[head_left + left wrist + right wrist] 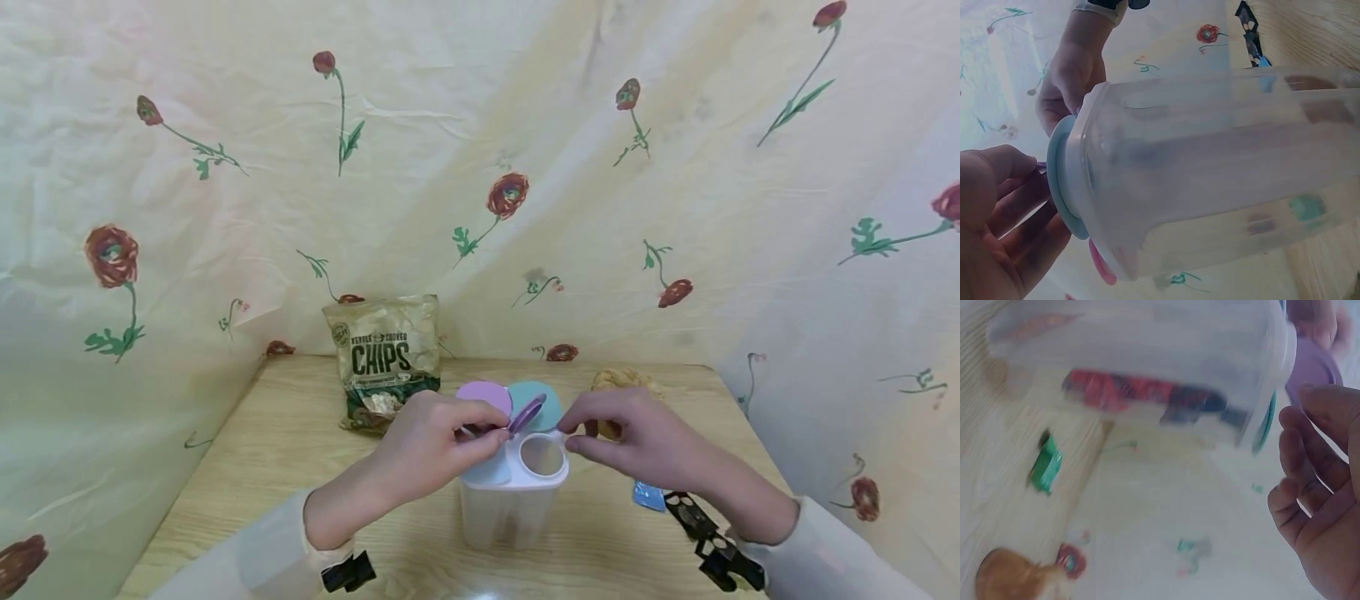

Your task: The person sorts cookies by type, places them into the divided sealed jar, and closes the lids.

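A clear plastic storage container (510,512) with a white top stands upright on the table. Purple-pink (480,396), teal (546,400) and light-blue (487,472) lids cover three of its openings; the front-right round opening (542,455) is uncovered. Just above that opening, my left hand (442,429) pinches a purple lid (527,415), tilted on edge. My right hand (637,429) is at the container's right rim, thumb and forefinger apart; whether they touch it I cannot tell. Through the wall, the right wrist view shows a red and dark packet (1141,390) inside.
A chips bag (386,358) stands at the back left. Behind my right hand lies a yellowish-brown thing (622,380), partly hidden. A blue packet (648,496) is under my right wrist. The right wrist view shows a small green packet (1047,464). A flowered cloth (480,167) hangs behind.
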`<state>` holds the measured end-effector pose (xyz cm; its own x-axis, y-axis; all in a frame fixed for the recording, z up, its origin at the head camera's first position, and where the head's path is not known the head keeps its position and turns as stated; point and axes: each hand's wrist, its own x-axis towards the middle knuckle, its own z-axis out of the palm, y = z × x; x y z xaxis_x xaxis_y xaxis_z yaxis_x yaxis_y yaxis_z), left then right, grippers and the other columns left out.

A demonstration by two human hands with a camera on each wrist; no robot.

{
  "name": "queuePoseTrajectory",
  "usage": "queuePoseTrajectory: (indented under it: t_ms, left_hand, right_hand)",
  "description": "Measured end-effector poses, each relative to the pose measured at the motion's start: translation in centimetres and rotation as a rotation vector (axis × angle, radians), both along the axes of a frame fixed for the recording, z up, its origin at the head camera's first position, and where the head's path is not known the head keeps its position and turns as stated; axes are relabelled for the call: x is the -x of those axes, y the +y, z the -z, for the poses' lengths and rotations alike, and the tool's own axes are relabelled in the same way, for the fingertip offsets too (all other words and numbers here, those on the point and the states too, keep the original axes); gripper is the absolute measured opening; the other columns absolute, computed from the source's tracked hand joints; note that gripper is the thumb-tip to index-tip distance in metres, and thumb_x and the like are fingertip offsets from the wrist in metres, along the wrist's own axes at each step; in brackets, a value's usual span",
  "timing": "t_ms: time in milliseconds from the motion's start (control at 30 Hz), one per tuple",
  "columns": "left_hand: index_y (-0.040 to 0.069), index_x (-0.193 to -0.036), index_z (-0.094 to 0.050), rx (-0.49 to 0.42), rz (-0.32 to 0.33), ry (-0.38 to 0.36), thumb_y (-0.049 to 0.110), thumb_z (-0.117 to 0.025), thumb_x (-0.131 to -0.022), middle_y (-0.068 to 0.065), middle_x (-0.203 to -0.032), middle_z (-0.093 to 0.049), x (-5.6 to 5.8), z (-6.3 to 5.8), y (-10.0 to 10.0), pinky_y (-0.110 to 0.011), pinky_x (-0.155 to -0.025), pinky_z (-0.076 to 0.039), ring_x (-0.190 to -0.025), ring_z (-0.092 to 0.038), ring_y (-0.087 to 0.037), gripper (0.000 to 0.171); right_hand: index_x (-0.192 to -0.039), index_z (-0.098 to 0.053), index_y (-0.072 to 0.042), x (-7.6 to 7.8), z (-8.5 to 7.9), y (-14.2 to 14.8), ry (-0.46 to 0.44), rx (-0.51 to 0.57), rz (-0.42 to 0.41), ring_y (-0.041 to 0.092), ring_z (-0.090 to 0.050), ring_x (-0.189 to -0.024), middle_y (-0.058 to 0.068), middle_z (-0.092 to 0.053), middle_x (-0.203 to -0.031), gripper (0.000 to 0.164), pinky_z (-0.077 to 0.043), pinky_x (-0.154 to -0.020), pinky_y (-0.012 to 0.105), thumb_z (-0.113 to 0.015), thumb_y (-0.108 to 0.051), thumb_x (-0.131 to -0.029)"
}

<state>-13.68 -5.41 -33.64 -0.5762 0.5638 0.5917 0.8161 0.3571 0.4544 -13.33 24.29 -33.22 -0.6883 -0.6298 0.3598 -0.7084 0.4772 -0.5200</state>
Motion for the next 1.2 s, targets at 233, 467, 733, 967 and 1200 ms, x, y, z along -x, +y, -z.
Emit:
queuePoseTrajectory:
  t_ms: [233, 467, 733, 967, 1200]
  left_hand:
    - [0.017, -0.095, -0.081, -0.009, -0.016, 0.01, 0.014, -0.077, -0.09, 0.01, -0.086, -0.078, -0.1, 0.1, -0.2, -0.013, -0.067, -0.054, -0.076, -0.067, 0.006, 0.007]
    - [0.018, -0.097, -0.081, 0.007, -0.023, -0.013, 0.016, -0.076, -0.091, 0.01, -0.088, -0.078, -0.2, 0.1, -0.3, -0.013, -0.069, -0.054, -0.078, -0.068, 0.006, 0.008]
    - [0.02, -0.097, -0.081, 0.014, -0.034, -0.019, 0.017, -0.076, -0.091, 0.011, -0.088, -0.078, -0.3, 0.2, -0.3, -0.013, -0.069, -0.054, -0.079, -0.068, 0.006, 0.007]
    - [0.02, -0.096, -0.08, 0.012, -0.033, -0.013, 0.016, -0.076, -0.091, 0.011, -0.087, -0.078, -0.3, 0.1, -0.2, -0.013, -0.069, -0.054, -0.077, -0.067, 0.006, 0.007]
    - [0.019, -0.095, -0.08, 0.014, -0.032, -0.003, 0.016, -0.077, -0.091, 0.011, -0.087, -0.077, -0.1, 0.1, -0.2, -0.014, -0.068, -0.054, -0.075, -0.066, 0.007, 0.006]
  right_hand:
    - [-0.103, -0.076, -0.029, 0.8, 1.6, 4.0, -0.051, -0.006, 0.146, 0.003, -0.064, -0.077, -0.017, -0.072, -0.092, 0.022, -0.051, -0.059, 0.024, -0.078, -0.011, -0.091]
    - [-0.104, -0.076, -0.026, 1.2, 4.3, 7.8, -0.102, -0.044, 0.248, 0.001, -0.064, -0.08, -0.01, -0.075, -0.092, 0.018, -0.052, -0.062, 0.025, -0.078, -0.013, -0.091]
    - [-0.114, -0.075, -0.019, 1.3, 8.1, 11.4, -0.242, -0.097, 0.325, -0.001, -0.064, -0.086, -0.005, -0.075, -0.104, 0.02, -0.052, -0.065, 0.027, -0.075, -0.019, -0.095]
    - [-0.115, -0.074, -0.014, 2.0, 11.7, 13.5, -0.328, -0.114, 0.329, 0.0, -0.065, -0.086, 0.006, -0.075, -0.105, 0.021, -0.053, -0.064, 0.027, -0.075, -0.022, -0.095]
    - [-0.118, -0.072, -0.006, 2.4, 14.1, 14.6, -0.409, -0.119, 0.338, 0.003, -0.066, -0.09, 0.011, -0.074, -0.111, 0.029, -0.054, -0.066, 0.027, -0.075, -0.022, -0.094]
